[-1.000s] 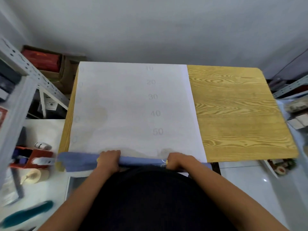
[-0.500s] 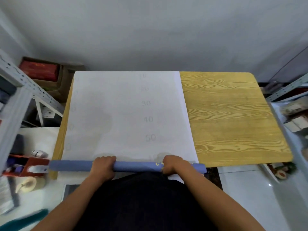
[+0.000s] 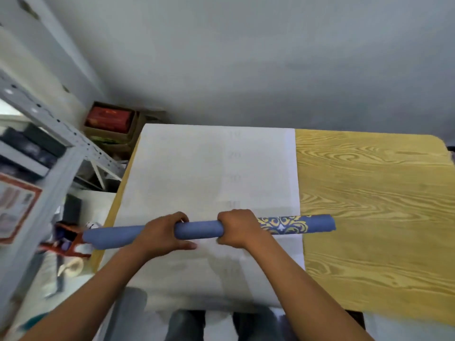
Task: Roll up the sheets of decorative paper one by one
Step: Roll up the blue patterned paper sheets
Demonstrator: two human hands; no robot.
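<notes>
A blue roll of decorative paper [image 3: 199,229] with a gold pattern near its right end lies crosswise above the table. My left hand [image 3: 161,233] grips it left of centre and my right hand [image 3: 237,227] grips it just right of centre, fingers curled over the top. Beneath the roll a white sheet [image 3: 197,168], back side up with faint printed numbers, lies flat on the left part of the wooden table [image 3: 374,193]. Its near edge hangs over the table's front edge.
A grey metal shelf rack [image 3: 49,148] stands at the left with boxes on it. A red tape dispenser [image 3: 71,239] and a tape roll [image 3: 71,265] lie on a white surface left of the table. A cardboard box [image 3: 110,124] sits at the far left corner.
The blue roll has come up off the table's near edge and forward over the white sheet, held in both hands. The camera has tilted and moved nearer; the roll's patterned right end now shows.
</notes>
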